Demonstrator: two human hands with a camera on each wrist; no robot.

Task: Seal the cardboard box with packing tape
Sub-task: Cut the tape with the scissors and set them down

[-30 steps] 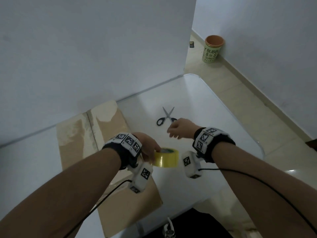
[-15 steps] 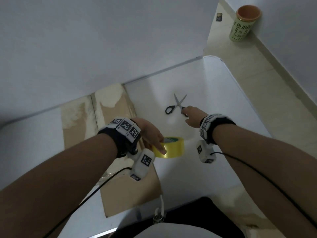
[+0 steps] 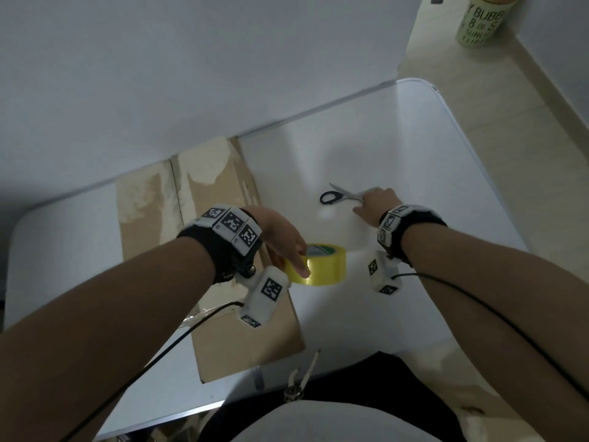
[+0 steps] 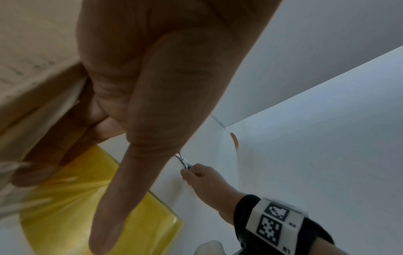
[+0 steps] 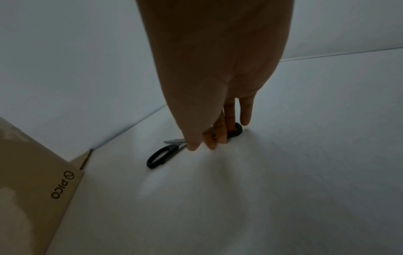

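The left hand (image 3: 280, 240) grips the yellow tape roll (image 3: 322, 266), thumb over its side, just beside the right edge of the cardboard box (image 3: 223, 193); the box lies on the white table (image 3: 430, 173), its flaps closed. Farther right of the box, the right hand (image 3: 376, 205) reaches down onto the scissors (image 3: 338, 196), fingertips at one black handle loop; whether it grips them cannot be told
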